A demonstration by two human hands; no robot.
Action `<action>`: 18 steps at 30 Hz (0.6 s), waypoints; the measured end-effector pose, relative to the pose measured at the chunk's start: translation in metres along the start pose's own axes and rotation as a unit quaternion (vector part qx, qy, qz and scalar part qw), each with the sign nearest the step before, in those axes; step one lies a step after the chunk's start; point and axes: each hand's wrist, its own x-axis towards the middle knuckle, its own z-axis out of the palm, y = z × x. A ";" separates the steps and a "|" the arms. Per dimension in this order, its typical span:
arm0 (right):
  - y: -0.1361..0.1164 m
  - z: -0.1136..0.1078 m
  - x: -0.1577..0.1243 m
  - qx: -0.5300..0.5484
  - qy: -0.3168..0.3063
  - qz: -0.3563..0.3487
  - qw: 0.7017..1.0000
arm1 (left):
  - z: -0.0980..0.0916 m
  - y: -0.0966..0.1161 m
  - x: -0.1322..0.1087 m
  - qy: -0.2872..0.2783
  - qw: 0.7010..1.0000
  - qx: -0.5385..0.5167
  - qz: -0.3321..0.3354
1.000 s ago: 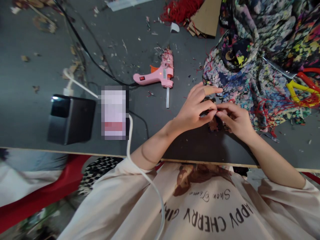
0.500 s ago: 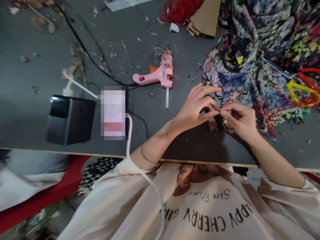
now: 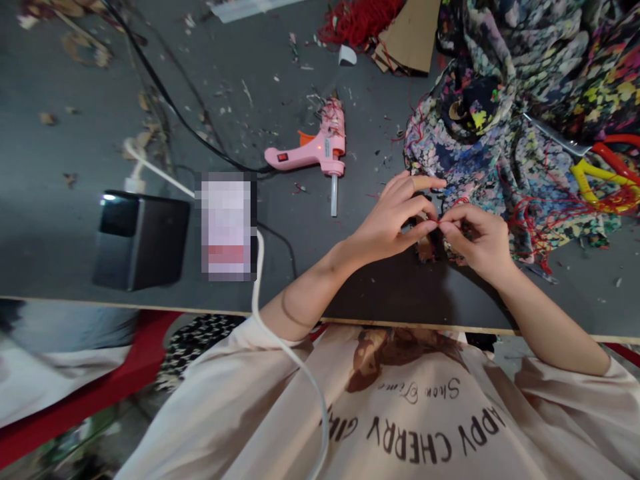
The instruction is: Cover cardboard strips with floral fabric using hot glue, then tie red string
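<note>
My left hand (image 3: 397,217) and my right hand (image 3: 480,240) meet fingertip to fingertip above the table's near side. Between them is a tiny bit of red thread (image 3: 439,223), pinched by both thumbs and forefingers; the other left fingers are spread. Under my left fingers lies a small dark and brown piece (image 3: 426,248), partly hidden, whose kind I cannot make out. Flower-patterned fabric (image 3: 480,160) is bunched just beyond my hands. Loose red threads (image 3: 533,230) trail over it to the right of my right hand.
Scissors with red and yellow handles (image 3: 583,175) rest on the fabric. A pink glue gun (image 3: 320,150) lies left of my hands, its black cable running back. Further left are a blurred-out phone (image 3: 226,227) and a black power bank (image 3: 143,240). Cardboard pieces (image 3: 413,40) and red yarn (image 3: 357,23) sit behind.
My fingertips have drawn slightly closer together, with less red thread showing between them. The right hand has shifted a little to the left; the things on the table stay put.
</note>
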 end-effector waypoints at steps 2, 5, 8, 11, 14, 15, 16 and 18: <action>0.000 0.000 0.000 0.018 0.005 0.017 1.000 | -0.001 0.001 0.000 0.005 1.000 -0.008 0.000; 0.001 0.000 0.000 0.034 0.022 0.040 0.998 | -0.002 0.001 0.000 0.009 1.000 -0.020 -0.007; 0.001 0.000 -0.001 0.045 0.020 0.045 0.998 | -0.002 0.002 0.000 0.007 1.000 -0.027 -0.005; 0.002 0.002 -0.003 0.051 0.004 0.047 0.998 | -0.002 0.003 0.000 -0.002 1.000 -0.025 -0.009; 0.003 0.003 -0.003 0.036 0.002 0.043 0.998 | -0.002 0.004 0.001 -0.015 1.000 -0.020 -0.016; 0.003 0.004 -0.003 0.029 0.005 0.037 0.999 | -0.001 0.004 0.001 -0.018 1.000 -0.019 -0.014; 0.003 0.004 -0.003 0.024 0.008 0.030 0.999 | -0.001 0.003 0.000 -0.021 1.000 -0.020 -0.012; 0.003 0.005 -0.003 0.019 0.014 0.011 1.000 | 0.000 0.003 0.000 -0.023 0.999 -0.024 -0.005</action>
